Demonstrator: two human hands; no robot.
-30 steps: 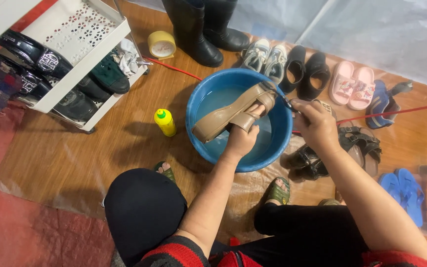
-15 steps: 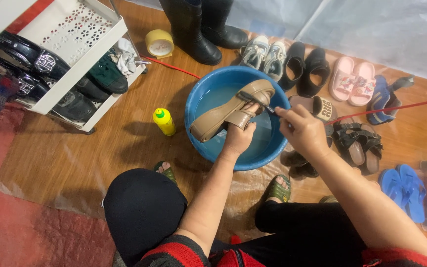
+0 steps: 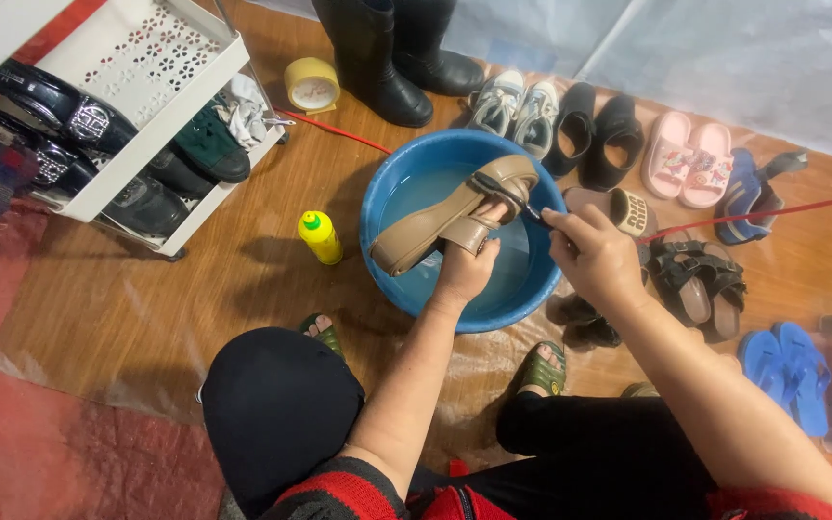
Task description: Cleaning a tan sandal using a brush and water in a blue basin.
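A white shoe rack (image 3: 161,125) fills the upper left, dark shoes on its shelves. Along the top, footwear lies in a row on the wooden floor — tall black boots (image 3: 382,58), grey sneakers (image 3: 517,101), black slip-ons (image 3: 599,130), pink slides (image 3: 690,164) — with blue flip-flops (image 3: 787,371) at the lower right. In the middle sits a blue basin (image 3: 392,188) holding water. Over it the left hand (image 3: 464,270) is clenched around the middle of a tan sandal (image 3: 426,226), gripping it from below so that it tilts above the water, its strapped end up near the far rim. The right hand (image 3: 594,255) grasps a thin brush (image 3: 512,200) — its tip touches the sandal's strap end. A yellow bottle (image 3: 321,236) with a green cap stands just left of the basin, and a small yellow clock (image 3: 312,85) lies near the boots.
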